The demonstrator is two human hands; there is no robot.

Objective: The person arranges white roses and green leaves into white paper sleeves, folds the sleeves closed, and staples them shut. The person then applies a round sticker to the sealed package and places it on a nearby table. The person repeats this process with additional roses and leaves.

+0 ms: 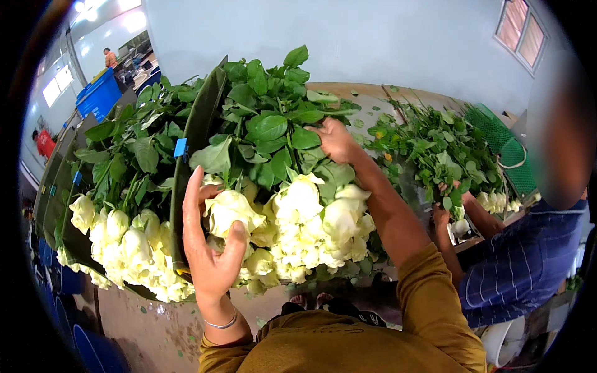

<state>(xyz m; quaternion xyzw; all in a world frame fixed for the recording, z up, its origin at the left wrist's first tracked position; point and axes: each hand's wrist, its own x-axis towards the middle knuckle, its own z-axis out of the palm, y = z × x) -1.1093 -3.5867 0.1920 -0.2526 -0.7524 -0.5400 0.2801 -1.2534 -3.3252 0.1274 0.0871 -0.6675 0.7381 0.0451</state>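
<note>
A large pile of cream-white roses [298, 214] lies in front of me, blooms toward me and green leaves [270, 127] pointing away. My left hand [214, 248] is at the pile's left side, with fingers stretched up and thumb apart, touching a rose bloom [231, 212]. A silver bangle circles that wrist. My right hand [336, 142] reaches over the blooms into the foliage, its fingers closed among leaves and stems; the fingertips are partly hidden. Beside my left hand stands a dark green upright divider [200, 118] with a blue clip [180, 148].
Past the divider are more white roses [134, 239] between further dividers. At right, a co-worker in a dark blue checked shirt [522, 264] handles roses near a green mesh [515, 160]. A blue bin [99, 94] stands at the far left, and a white bucket [502, 340] at the lower right.
</note>
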